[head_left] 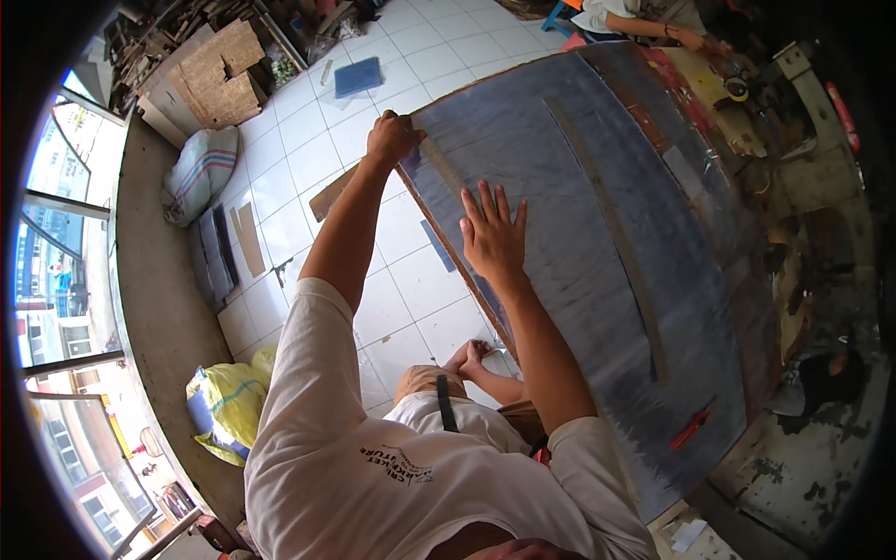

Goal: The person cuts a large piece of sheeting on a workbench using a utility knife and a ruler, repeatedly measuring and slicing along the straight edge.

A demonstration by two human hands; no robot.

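A large grey-blue sheet (597,215) covers the table (747,308), with a long thin strip (611,233) lying across it from twelve toward five o'clock. A small red tool (691,427) rests near the sheet's five o'clock corner. The right hand (493,233) lies flat on the sheet at nine o'clock.

It is a workshop. A big grey sheet (597,233) covers the workbench (803,457), and wood scraps (219,70) lie stacked on the tiled floor (308,140).
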